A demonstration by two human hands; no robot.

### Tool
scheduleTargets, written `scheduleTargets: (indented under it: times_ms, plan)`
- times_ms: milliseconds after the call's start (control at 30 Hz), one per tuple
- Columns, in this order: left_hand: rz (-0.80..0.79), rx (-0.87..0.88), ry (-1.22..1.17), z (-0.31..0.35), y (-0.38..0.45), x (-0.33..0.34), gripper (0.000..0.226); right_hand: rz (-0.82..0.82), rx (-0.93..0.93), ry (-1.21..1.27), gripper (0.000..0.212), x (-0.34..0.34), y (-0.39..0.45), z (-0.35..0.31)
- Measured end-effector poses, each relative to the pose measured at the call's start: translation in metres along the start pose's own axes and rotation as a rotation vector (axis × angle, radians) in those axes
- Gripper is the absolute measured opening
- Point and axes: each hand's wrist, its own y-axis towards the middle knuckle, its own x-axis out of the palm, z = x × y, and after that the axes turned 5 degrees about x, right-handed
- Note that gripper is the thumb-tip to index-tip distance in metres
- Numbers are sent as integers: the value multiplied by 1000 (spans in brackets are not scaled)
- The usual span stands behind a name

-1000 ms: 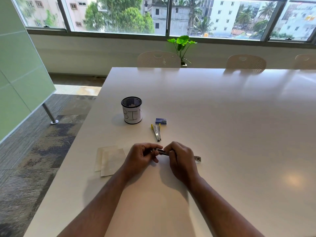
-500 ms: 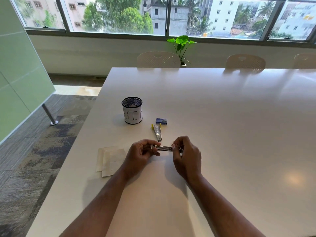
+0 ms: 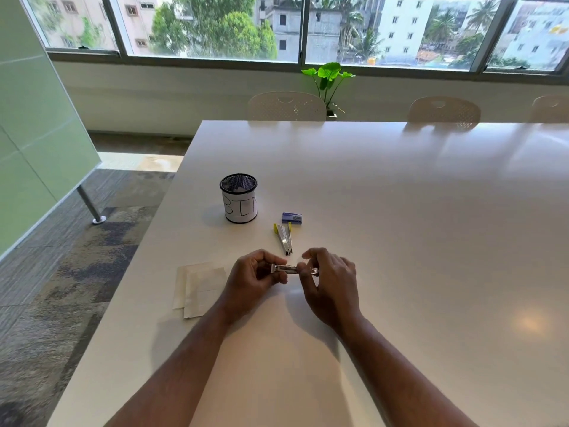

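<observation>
Head view: "BIN" cup (image 3: 239, 208) beyond silver stapler (image 3: 284, 269)

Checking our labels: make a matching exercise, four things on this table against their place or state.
Things:
1 bin
2 box
3 papers
4 metal part

States:
A held by left hand and right hand
B blue, beside the stapler
C flat, left of the left hand
D upright, mesh rim

Pairs: 1-D; 2-B; 3-C; 4-A
</observation>
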Motion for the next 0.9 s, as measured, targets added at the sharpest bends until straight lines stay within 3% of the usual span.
scheduleTargets:
  times_ms: [200, 467, 600, 900]
  plan:
    - [-28, 16, -11, 0, -1, 4, 19, 57, -130, -58, 19, 8, -1, -2]
    - [-50, 10, 31, -2, -2, 6, 13, 38, -126, -24, 27, 6, 0, -3]
    - [-40, -6, 38, -3, -1, 7, 16, 22, -111, 89, 27, 2, 2, -1]
    - [-75, -40, 9, -2, -1, 1, 36, 93, -163, 32, 26, 2, -1, 2]
